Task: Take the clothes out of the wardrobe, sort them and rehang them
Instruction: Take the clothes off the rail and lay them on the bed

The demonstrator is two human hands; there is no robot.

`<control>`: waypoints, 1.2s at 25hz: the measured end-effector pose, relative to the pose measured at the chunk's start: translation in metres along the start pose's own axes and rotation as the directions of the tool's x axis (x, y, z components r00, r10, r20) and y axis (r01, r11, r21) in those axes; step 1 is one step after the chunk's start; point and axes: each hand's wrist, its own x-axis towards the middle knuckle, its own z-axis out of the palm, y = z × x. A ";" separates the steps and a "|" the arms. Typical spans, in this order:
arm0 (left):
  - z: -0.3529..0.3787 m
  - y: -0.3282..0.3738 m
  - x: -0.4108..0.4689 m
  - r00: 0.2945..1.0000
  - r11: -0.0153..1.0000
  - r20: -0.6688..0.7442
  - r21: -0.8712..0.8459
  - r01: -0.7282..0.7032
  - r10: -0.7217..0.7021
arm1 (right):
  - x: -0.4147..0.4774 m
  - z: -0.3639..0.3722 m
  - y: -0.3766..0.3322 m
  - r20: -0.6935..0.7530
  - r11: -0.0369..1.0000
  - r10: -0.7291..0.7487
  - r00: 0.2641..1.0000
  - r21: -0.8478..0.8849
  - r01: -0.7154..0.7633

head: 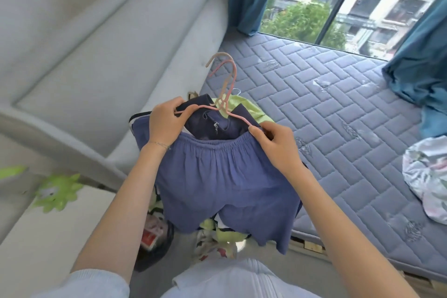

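shorts [225, 184]: matt crinkled blue cloth | hanger [227, 94]: smooth pink plastic | mattress [338, 109]: quilted matt fabric

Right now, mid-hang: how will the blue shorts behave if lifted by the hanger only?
Likely floppy: the blue shorts sag in folds below the left hand and right hand. Probably light: the thin pink hanger shows no obvious bend. The gathered waistband isn't visibly clipped, so it may slide off a tilted hanger.

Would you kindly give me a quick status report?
Left hand, right hand each grip a pink hanger end. Blue shorts held at waistband. Nothing blocking.
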 end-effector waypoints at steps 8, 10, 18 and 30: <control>0.065 -0.050 0.143 0.983 0.997 0.180 -0.069 0.042 -0.029 | 0.133 0.026 0.026 -0.082 0.976 0.151 0.985 -0.148 -0.162; 0.096 -0.069 0.173 0.969 0.993 0.244 -0.096 0.062 -0.036 | 0.167 0.036 0.054 -0.075 0.957 0.213 0.974 -0.185 -0.224; 0.244 -0.178 0.245 0.891 0.999 0.453 0.029 -0.043 0.025 | 0.264 0.103 0.210 -0.006 0.887 0.424 0.906 -0.199 -0.417; 0.371 -0.285 0.257 0.921 0.999 0.389 0.040 -0.027 0.009 | 0.319 0.186 0.359 -0.090 0.838 0.381 0.920 -0.388 -0.385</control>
